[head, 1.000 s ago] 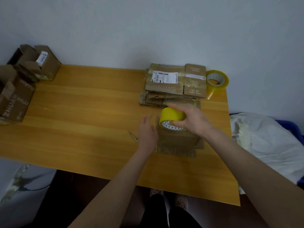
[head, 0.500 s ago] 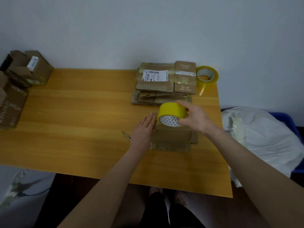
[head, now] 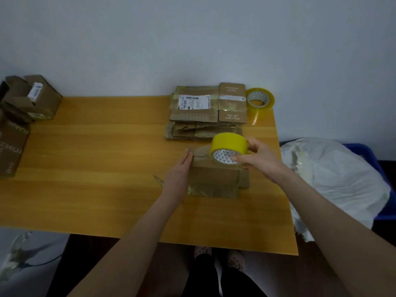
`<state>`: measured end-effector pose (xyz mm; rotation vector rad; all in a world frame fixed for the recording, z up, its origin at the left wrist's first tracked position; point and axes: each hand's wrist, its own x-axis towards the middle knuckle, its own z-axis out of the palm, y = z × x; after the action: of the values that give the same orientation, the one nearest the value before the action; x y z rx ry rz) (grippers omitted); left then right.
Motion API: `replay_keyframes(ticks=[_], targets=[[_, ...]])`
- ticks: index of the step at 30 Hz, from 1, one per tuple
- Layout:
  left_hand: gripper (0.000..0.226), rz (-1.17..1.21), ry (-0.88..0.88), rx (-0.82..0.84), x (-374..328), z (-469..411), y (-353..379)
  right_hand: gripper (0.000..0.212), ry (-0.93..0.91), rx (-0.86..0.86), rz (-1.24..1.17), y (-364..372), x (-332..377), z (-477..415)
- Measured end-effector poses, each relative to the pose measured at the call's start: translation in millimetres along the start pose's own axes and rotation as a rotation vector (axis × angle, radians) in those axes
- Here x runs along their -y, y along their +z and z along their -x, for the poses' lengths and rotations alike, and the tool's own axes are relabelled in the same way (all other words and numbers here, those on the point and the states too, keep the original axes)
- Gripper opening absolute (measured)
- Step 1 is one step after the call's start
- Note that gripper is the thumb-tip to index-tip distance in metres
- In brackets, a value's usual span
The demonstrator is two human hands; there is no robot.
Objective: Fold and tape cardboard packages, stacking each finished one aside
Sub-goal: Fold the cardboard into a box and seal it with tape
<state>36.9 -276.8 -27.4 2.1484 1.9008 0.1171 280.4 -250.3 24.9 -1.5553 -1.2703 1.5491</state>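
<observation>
A small brown cardboard package (head: 214,175) lies on the yellow table (head: 96,159), right of centre. My left hand (head: 179,171) presses flat against the package's left side, fingers straight. Above the package's far end my right hand (head: 258,160) grips a yellow tape roll (head: 228,146), thumb in its core and fingers over the rim. A pile of flattened and taped cardboard packages (head: 209,110) sits behind, against the wall.
A second, clear-yellow tape roll (head: 259,100) lies at the table's back right corner. Open cardboard boxes (head: 27,97) stand at the far left. A thin metal tool (head: 158,180) lies by my left wrist. White plastic bag (head: 334,179) over a blue bin (head: 374,161) is right of the table.
My right hand has carried the tape roll a little up and to the right over the package. My left hand has stayed flat against the package's left side.
</observation>
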Motion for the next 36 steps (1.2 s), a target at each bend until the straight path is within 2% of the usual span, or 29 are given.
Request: replay_keyframes(ticks=[3, 7, 11, 13, 16, 21, 28, 31, 34, 36], targets=[[0.075, -0.016, -0.053, -0.024, 20, -11, -14, 0.053, -0.061, -0.022, 0.036, 37, 5, -12], [0.069, -0.250, -0.029, 0.032, 24, -20, -18, 0.055, -0.127, -0.139, 0.122, 67, 11, -24], [0.071, -0.237, -0.005, 0.068, 19, -18, 0, 0.071, -0.176, -0.089, 0.287, 64, 13, -27], [0.074, -0.243, -0.002, 0.088, 22, -16, 2, 0.073, -0.241, -0.076, 0.322, 65, 16, -25], [0.078, -0.258, 0.019, 0.118, 24, -12, 0, 0.071, -0.291, -0.065, 0.496, 56, 21, -24], [0.080, -0.264, 0.021, 0.132, 22, -12, -2, 0.071, -0.278, -0.089, 0.761, 40, 30, -19], [0.089, -0.248, 0.009, 0.158, 19, -10, -6, 0.066, -0.194, -0.072, 0.873, 23, 30, -11], [0.097, -0.244, -0.012, 0.217, 11, -11, -11, 0.070, -0.212, -0.076, 0.769, 21, 30, -7], [0.087, -0.280, -0.026, 0.204, -11, -13, -10, 0.064, -0.201, -0.102, 0.466, 16, 26, -2], [0.078, -0.271, 0.032, 0.183, -28, -12, -3, 0.056, -0.194, -0.117, 0.393, 13, 18, 2]])
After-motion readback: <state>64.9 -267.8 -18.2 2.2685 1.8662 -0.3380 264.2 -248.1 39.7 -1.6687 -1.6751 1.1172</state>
